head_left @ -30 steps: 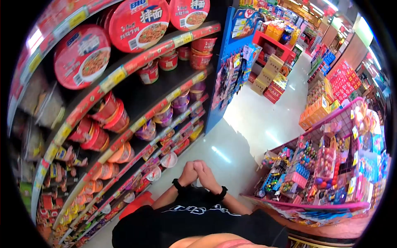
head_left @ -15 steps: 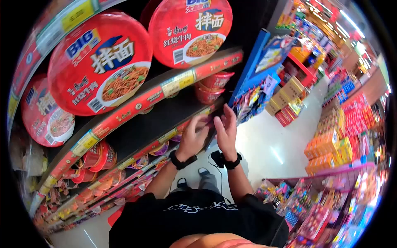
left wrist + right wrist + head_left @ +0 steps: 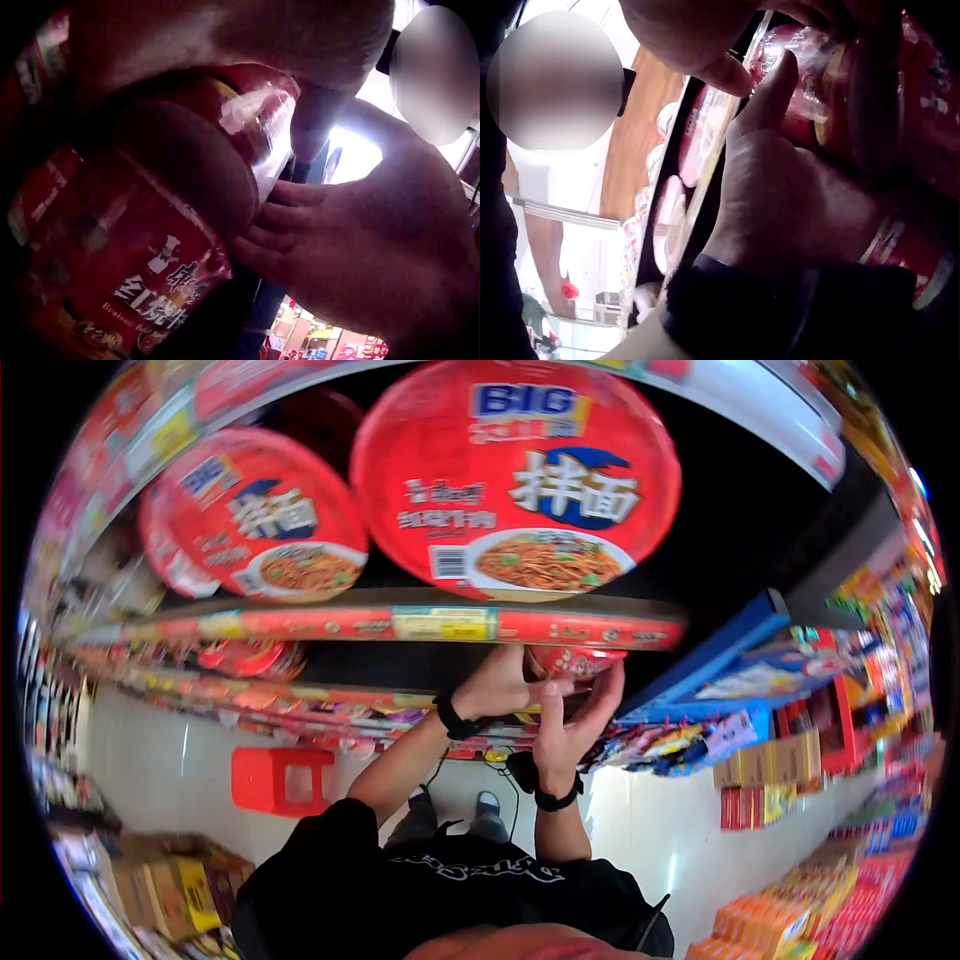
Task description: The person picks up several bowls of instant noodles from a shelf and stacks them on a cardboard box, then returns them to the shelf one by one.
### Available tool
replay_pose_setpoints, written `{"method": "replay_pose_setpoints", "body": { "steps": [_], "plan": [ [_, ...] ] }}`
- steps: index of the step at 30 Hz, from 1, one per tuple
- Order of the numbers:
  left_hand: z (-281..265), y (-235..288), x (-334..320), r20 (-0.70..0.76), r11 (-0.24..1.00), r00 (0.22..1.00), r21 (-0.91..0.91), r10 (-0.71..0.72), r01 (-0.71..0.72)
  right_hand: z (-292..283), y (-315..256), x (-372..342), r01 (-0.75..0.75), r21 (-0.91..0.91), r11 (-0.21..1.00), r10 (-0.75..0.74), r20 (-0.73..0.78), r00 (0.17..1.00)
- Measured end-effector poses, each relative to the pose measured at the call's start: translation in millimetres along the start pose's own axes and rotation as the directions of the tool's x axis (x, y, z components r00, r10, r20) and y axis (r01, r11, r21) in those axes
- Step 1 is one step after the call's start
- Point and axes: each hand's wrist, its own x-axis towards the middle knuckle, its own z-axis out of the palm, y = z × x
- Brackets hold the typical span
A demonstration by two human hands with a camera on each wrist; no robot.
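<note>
Below the upper shelf, a red instant noodle cup (image 3: 572, 662) is held between both hands. My left hand (image 3: 492, 686) grips its left side, and my right hand (image 3: 572, 732) curls round it from the right, thumb up. In the left wrist view, the fingers of the right hand (image 3: 360, 225) lie against the shiny cup (image 3: 274, 124). Another red noodle cup (image 3: 154, 277) with white characters sits right below it. From the right wrist view, my right hand (image 3: 780, 187) wraps the cup, with the left hand (image 3: 697, 37) close above. The shelf edge partly hides the cup.
Large red noodle bowls (image 3: 530, 490) stand on the shelf above, behind a red price strip (image 3: 350, 625). A blue side panel (image 3: 710, 650) with hanging packets borders the shelf at right. A red stool (image 3: 283, 775) stands on the floor at left.
The view has turned to face the shelves. My hands, clasped a second ago, parted and reached forward under the upper shelf, and now hold a red noodle cup.
</note>
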Motion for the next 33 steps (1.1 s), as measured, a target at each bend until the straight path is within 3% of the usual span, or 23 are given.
{"method": "replay_pose_setpoints", "body": {
  "steps": [2, 4, 6, 8, 10, 11, 12, 14, 15, 16, 18, 19, 20, 22, 24, 26, 27, 28, 30, 32, 33],
  "plan": [
    [-1, -29, -22, -0.242, 0.947, 0.937, 0.26, 0.253, -0.189, 7, -2, -11, -0.023, 0.088, 0.996, 0.021, 0.028, 0.999],
    [-3, -35, -48, -0.335, 0.958, 0.913, 0.241, 0.231, -0.154, 11, 10, -26, 0.064, 0.045, 0.997, -0.068, 0.098, 0.993],
    [-7, -36, -77, -0.423, 0.97, 0.883, 0.212, 0.204, -0.122, 21, 16, -42, 0.087, 0.129, 0.988, -0.104, 0.127, 0.986],
    [-10, -35, -120, -0.5, 0.997, 0.866, 0.077, 0.026, 0.014, 28, 17, -60, 0.05, 0.217, 0.975, -0.1, 0.228, 0.969],
    [-14, -41, -172, -0.58, 0.933, 0.806, 0.342, 0.115, 0.113, 35, 12, -79, -0.021, 0.298, 0.954, -0.09, 0.353, 0.931],
    [-14, -52, -198, -0.642, 0.949, 0.741, 0.316, 0.198, 0.02, 39, 11, -91, -0.081, 0.352, 0.933, -0.088, 0.44, 0.894],
    [-13, -27, -220, -0.662, 0.948, 0.73, 0.313, 0.171, 0.062, 46, 7, -104, -0.123, 0.353, 0.928, -0.09, 0.531, 0.843],
    [-21, -40, -287, -0.682, 0.966, 0.727, 0.232, 0.077, 0.116, 59, -3, -128, -0.34, 0.334, 0.879, -0.014, 0.73, 0.683],
    [-17, -32, -317, -0.709, 0.964, 0.7, 0.237, 0.087, 0.121, 67, -14, -142, -0.487, 0.311, 0.816, 0.017, 0.83, 0.558],
    [-10, -19, -345, -0.766, 0.982, 0.641, 0.158, 0.053, 0.108, 75, -20, -156, -0.497, 0.312, 0.81, 0.0, 0.847, 0.531],
    [2, -4, -394, -0.832, 0.993, 0.554, 0.089, 0.028, 0.083, 91, -32, -187, -0.715, 0.095, 0.692, 0.056, 0.981, 0.184],
    [7, -1, -418, -0.852, 0.995, 0.524, 0.043, -0.01, 0.089, 98, -35, -206, -0.708, 0.033, 0.705, 0.032, 0.996, 0.078],
    [12, 3, -440, -0.869, 0.996, 0.493, -0.005, -0.05, 0.091, 105, -39, -225, -0.705, 0.027, 0.709, 0.011, 0.999, 0.05],
    [17, 10, -482, -0.902, 0.997, 0.428, -0.026, -0.055, 0.072, 121, -56, -267, -0.668, -0.046, 0.742, -0.018, 0.996, -0.088],
    [17, 13, -526, -0.904, 0.978, 0.415, -0.012, -0.099, 0.208, 136, -74, -308, -0.67, -0.033, 0.742, -0.067, 0.99, -0.123],
    [12, 23, -568, -0.942, 0.982, 0.331, 0.003, -0.061, 0.189, 156, -90, -351, -0.725, -0.047, 0.687, -0.083, 0.986, -0.142],
    [8, 31, -590, -0.94, 0.974, 0.337, 0.031, -0.048, 0.224, 165, -105, -370, -0.76, -0.058, 0.647, -0.094, 0.983, -0.155],
    [7, 37, -610, -0.94, 0.965, 0.339, 0.053, -0.038, 0.257, 170, -106, -395, -0.757, -0.082, 0.649, -0.11, 0.974, -0.2],
    [-5, 38, -651, -0.963, 0.968, 0.26, 0.124, 0.066, 0.216, 190, -104, -441, -0.704, -0.105, 0.702, -0.079, 0.971, -0.224],
    [-6, 42, -690, -0.975, 0.977, 0.207, 0.113, 0.074, 0.182, 209, -138, -463, -0.701, -0.2, 0.684, -0.068, 0.94, -0.334],
    [-8, 49, -708, -0.978, 0.962, 0.205, 0.097, 0.045, 0.253, 214, -147, -476, -0.724, -0.224, 0.652, -0.086, 0.927, -0.365]
  ]
}}
